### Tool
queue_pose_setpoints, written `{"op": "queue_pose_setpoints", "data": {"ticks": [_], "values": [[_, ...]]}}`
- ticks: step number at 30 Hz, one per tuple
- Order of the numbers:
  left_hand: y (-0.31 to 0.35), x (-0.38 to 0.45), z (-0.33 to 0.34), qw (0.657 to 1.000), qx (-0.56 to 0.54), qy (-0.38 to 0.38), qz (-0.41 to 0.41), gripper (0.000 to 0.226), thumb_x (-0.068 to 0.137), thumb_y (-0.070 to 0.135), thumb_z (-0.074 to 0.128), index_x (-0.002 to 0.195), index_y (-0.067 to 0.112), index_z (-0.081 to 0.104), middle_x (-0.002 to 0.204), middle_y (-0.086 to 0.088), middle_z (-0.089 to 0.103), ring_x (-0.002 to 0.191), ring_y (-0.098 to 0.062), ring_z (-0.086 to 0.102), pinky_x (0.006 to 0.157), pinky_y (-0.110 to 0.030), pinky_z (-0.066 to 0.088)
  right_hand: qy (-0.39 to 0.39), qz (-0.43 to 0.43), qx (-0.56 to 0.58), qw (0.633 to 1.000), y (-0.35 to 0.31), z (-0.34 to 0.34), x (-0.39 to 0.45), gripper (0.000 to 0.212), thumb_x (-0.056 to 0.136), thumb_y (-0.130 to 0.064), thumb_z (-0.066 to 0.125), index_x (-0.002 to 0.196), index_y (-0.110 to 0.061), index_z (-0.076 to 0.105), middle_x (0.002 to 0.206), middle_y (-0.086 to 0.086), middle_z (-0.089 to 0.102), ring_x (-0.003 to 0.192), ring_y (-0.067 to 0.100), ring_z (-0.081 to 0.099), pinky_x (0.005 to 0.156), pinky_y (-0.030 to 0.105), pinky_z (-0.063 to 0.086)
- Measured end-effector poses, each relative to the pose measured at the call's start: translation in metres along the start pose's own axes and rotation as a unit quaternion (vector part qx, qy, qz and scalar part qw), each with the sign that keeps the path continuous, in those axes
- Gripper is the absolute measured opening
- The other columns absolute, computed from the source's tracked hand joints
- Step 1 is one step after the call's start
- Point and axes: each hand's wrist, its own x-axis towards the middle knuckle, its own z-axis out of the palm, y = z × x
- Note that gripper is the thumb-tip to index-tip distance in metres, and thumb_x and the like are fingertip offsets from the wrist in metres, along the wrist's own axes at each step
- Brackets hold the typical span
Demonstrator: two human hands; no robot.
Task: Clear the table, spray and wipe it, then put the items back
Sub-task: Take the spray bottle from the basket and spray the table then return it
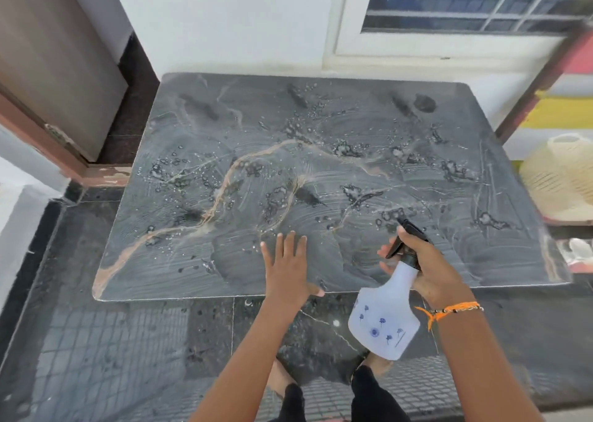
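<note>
A dark marble table (199, 255) with tan veins fills the middle of the view, and its top is dotted with water droplets. My left hand (288, 267) lies flat on the table near its front edge, fingers straight and spread. My right hand (430, 267) grips a white spray bottle (385, 319) with blue flower prints by its black trigger head, nozzle pointing out over the table. The bottle body hangs below the front edge, tilted.
A cream woven basket (558, 178) sits on a low shelf to the right, with red and yellow boards behind it. A wall and window stand behind the table. A brown door (48, 68) is at the left. Dark tiled floor (112, 341) lies in front.
</note>
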Motion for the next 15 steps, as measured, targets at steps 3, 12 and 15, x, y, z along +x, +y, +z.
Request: {"op": "queue_pose_setpoints", "data": {"ticks": [3, 12, 15], "values": [[0.041, 0.013, 0.005, 0.998, 0.013, -0.005, 0.062, 0.108, 0.074, 0.053, 0.067, 0.149, 0.017, -0.001, 0.158, -0.007, -0.006, 0.145, -0.028, -0.012, 0.111, -0.054, -0.014, 0.048, -0.020, 0.033, 0.998, -0.008, -0.037, -0.001, 0.023, 0.091, -0.023, 0.057, 0.073, -0.008, 0.057, 0.058, 0.006, 0.065, 0.073, 0.022, 0.060, 0.061, 0.035, 0.051], [0.192, 0.048, 0.025, 0.981, 0.029, -0.049, 0.188, 0.106, 0.076, 0.044, 0.070, 0.150, 0.018, -0.001, 0.158, -0.006, -0.009, 0.145, -0.027, -0.013, 0.111, -0.051, -0.015, 0.137, -0.055, -0.012, 0.989, -0.055, -0.144, 0.008, 0.034, 0.087, -0.035, 0.063, 0.068, -0.008, 0.057, 0.054, 0.007, 0.060, 0.049, 0.017, 0.059, 0.054, 0.025, 0.051], [0.223, 0.058, 0.031, 0.982, 0.032, -0.046, 0.179, 0.106, 0.075, 0.046, 0.070, 0.149, 0.018, 0.000, 0.158, -0.005, -0.007, 0.145, -0.027, -0.012, 0.111, -0.051, -0.015, 0.134, -0.034, -0.039, 0.990, -0.068, -0.164, 0.018, 0.041, 0.082, -0.046, 0.063, 0.068, -0.008, 0.055, 0.061, 0.009, 0.054, 0.047, 0.018, 0.052, 0.039, 0.018, 0.045]]}}
